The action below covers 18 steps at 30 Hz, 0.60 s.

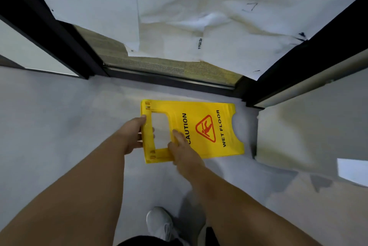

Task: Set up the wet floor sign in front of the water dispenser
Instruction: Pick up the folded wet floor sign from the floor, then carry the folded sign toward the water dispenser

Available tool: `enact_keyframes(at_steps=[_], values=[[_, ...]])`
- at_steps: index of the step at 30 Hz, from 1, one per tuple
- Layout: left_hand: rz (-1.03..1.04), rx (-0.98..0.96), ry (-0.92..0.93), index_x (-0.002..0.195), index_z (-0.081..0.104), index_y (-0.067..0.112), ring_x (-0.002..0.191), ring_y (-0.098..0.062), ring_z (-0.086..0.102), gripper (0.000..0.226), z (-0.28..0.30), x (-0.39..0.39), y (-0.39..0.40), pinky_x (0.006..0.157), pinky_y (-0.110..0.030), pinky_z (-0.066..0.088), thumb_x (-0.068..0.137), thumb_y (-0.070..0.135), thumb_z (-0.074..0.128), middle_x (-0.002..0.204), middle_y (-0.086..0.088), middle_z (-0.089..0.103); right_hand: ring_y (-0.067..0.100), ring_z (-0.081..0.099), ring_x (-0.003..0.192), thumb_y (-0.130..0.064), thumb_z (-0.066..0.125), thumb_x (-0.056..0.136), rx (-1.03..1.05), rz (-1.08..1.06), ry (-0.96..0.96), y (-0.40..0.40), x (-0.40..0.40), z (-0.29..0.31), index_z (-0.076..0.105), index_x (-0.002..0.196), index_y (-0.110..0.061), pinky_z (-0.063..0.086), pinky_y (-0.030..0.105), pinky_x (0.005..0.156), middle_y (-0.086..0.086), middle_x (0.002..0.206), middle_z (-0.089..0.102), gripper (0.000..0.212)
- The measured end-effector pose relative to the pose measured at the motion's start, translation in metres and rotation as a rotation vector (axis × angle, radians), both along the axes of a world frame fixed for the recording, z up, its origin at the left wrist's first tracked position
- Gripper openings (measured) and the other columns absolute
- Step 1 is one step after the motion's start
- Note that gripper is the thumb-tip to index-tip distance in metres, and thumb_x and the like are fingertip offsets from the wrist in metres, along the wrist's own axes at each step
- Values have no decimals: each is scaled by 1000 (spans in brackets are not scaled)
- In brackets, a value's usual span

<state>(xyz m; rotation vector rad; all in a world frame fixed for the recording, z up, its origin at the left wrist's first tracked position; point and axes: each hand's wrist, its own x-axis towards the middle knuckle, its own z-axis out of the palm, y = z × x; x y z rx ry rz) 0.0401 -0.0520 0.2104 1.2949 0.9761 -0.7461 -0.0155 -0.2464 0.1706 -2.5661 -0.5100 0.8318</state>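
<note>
Folded yellow plastic wet floor sign [191, 130], flat A-frame type with red slip pictogram and black "CAUTION / WET FLOOR" lettering, held low over pale grey floor [59, 126]. Sign lies on its side relative to the view: handle cut-out end toward the person, notched foot end pointing away to the right.

Left hand [132, 136] wraps the handle bar at the sign's near end, fingers curled round it, thumb on the top edge. Right hand [183, 150] lies on the sign's printed face just beside the cut-out, fingers flat and extended, pressing or steadying, not curled.

Dark door threshold [169, 80] just beyond the sign's far edge; crumpled white sheeting [219, 17] past that. 1 grey shoe [159, 224] below the sign.

Progress, as judged: sign is in hand, both panels closed together. No water dispenser in view, so placement cannot be checked. Left to do: reach the dispenser, spread the 2 panels, stand the sign upright.
</note>
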Motion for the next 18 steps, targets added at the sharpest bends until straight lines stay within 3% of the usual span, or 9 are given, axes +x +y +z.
enact_keyframes(at_steps=[2,6,9,11,12,14,16,18], values=[[-13,-29,-27,120,53,13,89,-31,66,38,23,-1,-11,68,-41,54,99,42,41,104,-14,66,29,9,148,-2,68,82,-9,-11,-7,-11,-1,21,45,116,-18,53,43,95,4,161,3,45],[-53,-76,-85,125,50,15,95,-32,65,38,65,-5,-33,72,-43,55,99,41,43,109,-14,64,29,36,137,-17,63,87,51,-67,-4,-36,-4,59,41,125,-31,57,31,78,-2,158,18,46],[-74,-131,-99,132,48,19,103,-34,64,40,94,-7,-48,77,-47,56,98,41,46,116,-12,63,29,55,111,-22,65,86,19,-90,-22,-56,-11,75,42,117,-35,58,43,77,2,142,38,40],[-88,-164,-111,135,45,23,108,-37,62,42,111,-9,-58,80,-50,57,98,42,45,123,-13,60,11,63,92,-40,57,88,42,-64,-79,-70,-15,88,47,114,-41,60,37,76,-3,124,53,28],[-86,-175,-114,136,44,24,109,-39,62,43,119,-11,-64,81,-51,57,97,44,44,124,-14,60,2,63,85,-43,54,88,38,-75,-108,-77,-17,93,50,119,-39,59,24,73,-3,125,55,31],[-49,-182,-108,135,46,22,105,-43,64,47,135,-14,-73,78,-53,57,97,50,39,121,-20,60,-8,60,89,-33,54,92,58,-33,-91,-90,-20,106,49,132,-29,48,4,64,-2,139,49,40],[5,-182,-115,134,46,25,93,-44,68,47,148,-14,-81,72,-53,59,98,51,32,114,-25,60,9,58,110,-22,57,92,105,-56,-14,-102,-21,120,42,135,-32,43,11,72,-6,148,39,47],[-5,-178,-138,133,43,39,81,-40,74,38,159,-13,-85,66,-49,61,100,47,27,107,-25,63,20,54,117,-17,58,91,82,-79,1,-114,-21,135,36,134,-39,47,27,78,-11,149,35,53]])
